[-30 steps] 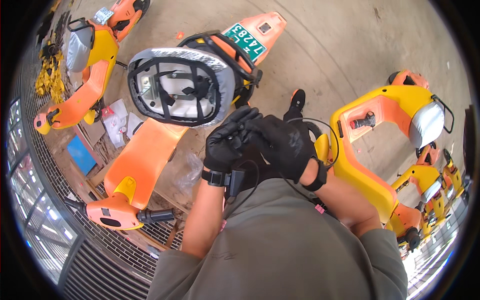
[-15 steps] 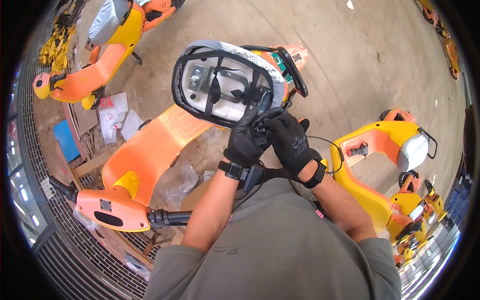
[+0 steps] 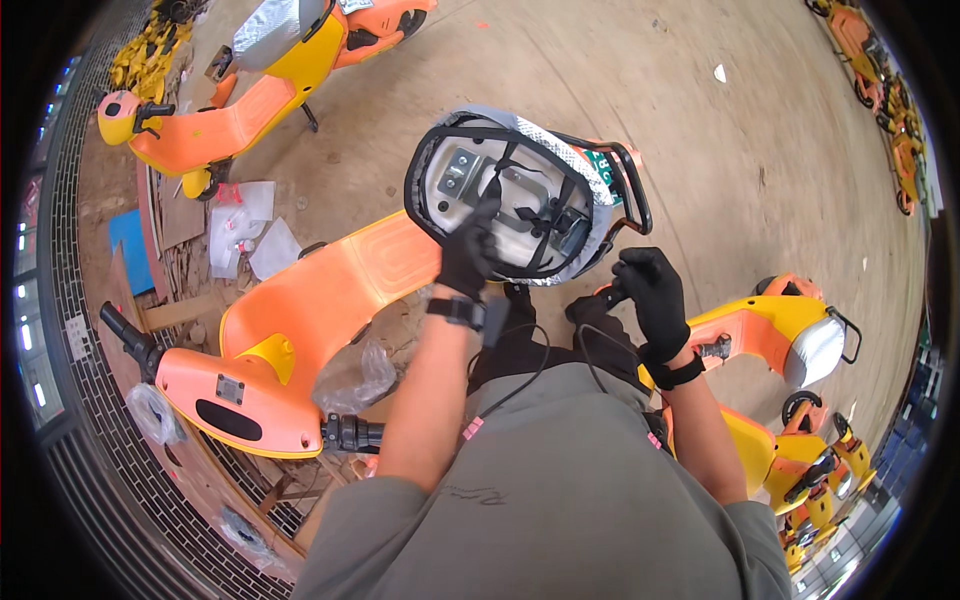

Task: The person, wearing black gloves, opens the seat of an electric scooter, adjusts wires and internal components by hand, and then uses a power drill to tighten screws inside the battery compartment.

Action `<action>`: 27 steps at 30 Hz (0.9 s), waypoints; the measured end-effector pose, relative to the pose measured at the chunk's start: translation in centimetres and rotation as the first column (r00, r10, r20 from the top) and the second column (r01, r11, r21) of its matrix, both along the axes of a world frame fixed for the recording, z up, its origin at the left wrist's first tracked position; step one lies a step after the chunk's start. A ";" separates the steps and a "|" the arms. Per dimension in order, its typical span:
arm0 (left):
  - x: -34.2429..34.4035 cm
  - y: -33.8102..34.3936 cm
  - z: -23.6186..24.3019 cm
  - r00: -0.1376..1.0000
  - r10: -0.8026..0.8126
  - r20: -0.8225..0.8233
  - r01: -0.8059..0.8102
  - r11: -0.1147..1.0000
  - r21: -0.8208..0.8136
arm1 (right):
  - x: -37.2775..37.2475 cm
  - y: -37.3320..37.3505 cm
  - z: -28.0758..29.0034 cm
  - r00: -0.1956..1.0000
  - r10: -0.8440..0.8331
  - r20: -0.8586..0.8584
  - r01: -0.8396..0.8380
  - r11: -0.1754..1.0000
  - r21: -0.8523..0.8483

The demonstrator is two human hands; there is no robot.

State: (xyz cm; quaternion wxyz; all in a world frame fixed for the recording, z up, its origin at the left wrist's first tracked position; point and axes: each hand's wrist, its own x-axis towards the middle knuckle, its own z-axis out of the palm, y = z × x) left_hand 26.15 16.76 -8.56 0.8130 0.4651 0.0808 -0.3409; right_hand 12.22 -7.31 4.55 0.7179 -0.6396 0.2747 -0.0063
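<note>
A scooter seat [image 3: 445,210] is tipped up with its pale underside facing me. Its silver cover has a dark edge, and black straps [image 3: 515,150] cross the underside, with a knot near the right part. My left hand [image 3: 468,250], in a black glove, is at the seat's near left edge. Its fingers are stretched up over the underside, close to a strap. Apart from the seat, to its lower right, my right hand [image 3: 655,300] is raised in a black glove with curled fingers. Whatever it may pinch is too small to make out.
The seat's orange scooter [image 3: 310,290] extends left to its handlebar [image 3: 240,400]. A black rear rail [image 3: 635,190] stands beyond the seat. Other yellow and orange scooters stand at upper left [image 3: 270,100] and right [image 3: 750,320]. Plastic sheets [image 3: 240,230] and boards lie left.
My hands were together at the seat's near edge and have parted. The left moved left onto the underside; the right moved right, away from the seat. The whole view has shifted.
</note>
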 end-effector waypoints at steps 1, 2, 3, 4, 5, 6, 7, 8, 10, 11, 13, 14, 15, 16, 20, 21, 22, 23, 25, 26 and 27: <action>1.6 1.6 -0.4 0.986 0.129 -0.109 -0.128 0.992 0.013 | -0.4 -0.5 -0.2 1.000 0.000 0.003 0.000 1.000 -0.002; 3.2 3.1 -0.3 0.975 0.221 0.033 -0.222 0.944 0.246 | -0.9 -1.1 -0.5 0.999 -0.003 -0.034 0.003 1.000 -0.010; 5.7 5.8 -1.1 0.856 -0.129 0.500 -0.262 0.725 0.637 | -1.2 -1.4 -0.7 0.998 0.004 -0.067 -0.005 1.000 -0.017; 7.9 8.8 -2.5 0.522 -0.602 0.604 -0.494 0.364 0.790 | -1.8 -1.4 -1.2 0.998 0.012 -0.066 -0.013 1.000 -0.024; 9.8 11.1 -3.8 0.690 -0.379 0.617 -0.467 0.418 0.779 | -2.3 -1.6 -2.1 0.991 -0.010 -0.130 0.010 1.000 -0.001; 11.5 11.4 -3.7 0.772 -0.370 0.517 -0.390 0.367 0.845 | -2.8 -2.0 -3.3 0.978 -0.051 -0.201 0.055 0.998 0.012; 13.1 12.1 -3.3 0.842 -0.354 0.407 -0.307 0.305 0.902 | -3.2 -2.0 -4.1 0.960 -0.080 -0.267 0.094 0.995 0.039; 14.8 10.8 -0.8 0.821 -0.536 0.195 -0.172 0.094 0.981 | -4.0 -2.3 -4.9 0.954 -0.111 -0.278 0.123 0.992 0.023; 15.6 8.7 2.8 0.825 -0.566 0.014 -0.052 -0.051 0.997 | -5.2 -2.3 -5.9 0.937 -0.092 -0.338 0.108 0.994 0.028; 16.6 9.0 2.0 0.761 -0.645 -0.067 0.012 -0.089 0.996 | -5.9 -2.3 -6.3 0.935 -0.088 -0.344 0.119 0.991 0.068; 18.1 9.3 1.4 0.693 -0.702 -0.163 0.059 -0.171 0.984 | -7.1 -2.4 -7.7 0.923 -0.090 -0.374 0.116 0.992 0.046; 18.5 8.7 1.2 0.684 -0.710 -0.167 0.066 -0.168 0.984 | -7.9 -2.5 -8.4 0.911 -0.092 -0.403 0.111 0.993 0.025; 18.9 7.9 1.6 0.632 -0.749 -0.199 0.111 -0.167 0.980 | -8.4 -2.6 -8.8 0.893 -0.103 -0.437 0.149 0.986 0.070; 19.3 6.9 2.2 0.575 -0.786 -0.227 0.154 -0.168 0.974 | -8.6 -2.6 -8.8 0.888 -0.115 -0.445 0.161 0.985 0.065; 19.5 5.8 0.7 0.585 -0.784 -0.208 0.310 -0.021 0.950 | -8.1 -2.2 -8.6 0.835 -0.123 -0.536 0.169 0.985 0.038; 19.1 5.9 0.0 0.534 -0.832 -0.149 0.313 0.031 0.949 | -8.1 -2.1 -9.2 0.836 -0.133 -0.533 0.176 0.984 0.031; 19.4 6.0 -0.1 0.508 -0.847 -0.157 0.347 0.034 0.937 | -7.9 -2.0 -9.7 0.837 -0.142 -0.529 0.182 0.983 0.024; 19.9 6.2 -0.8 0.521 -0.834 -0.183 0.401 0.050 0.915 | -7.3 -2.2 -10.4 0.834 -0.084 -0.546 0.079 0.996 -0.032; 20.2 5.9 -0.8 0.528 -0.822 -0.212 0.455 0.064 0.888 | -6.6 -2.1 -12.7 0.870 -0.063 -0.490 -0.013 0.989 -0.150; 19.9 5.4 -0.2 0.545 -0.811 -0.213 0.507 0.116 0.854 | -6.9 -2.2 -13.9 0.869 -0.071 -0.490 -0.005 0.989 -0.151; 19.7 5.4 0.2 0.565 -0.794 -0.222 0.552 0.164 0.817 | -5.5 -1.5 -14.5 0.866 -0.058 -0.496 -0.029 0.986 -0.166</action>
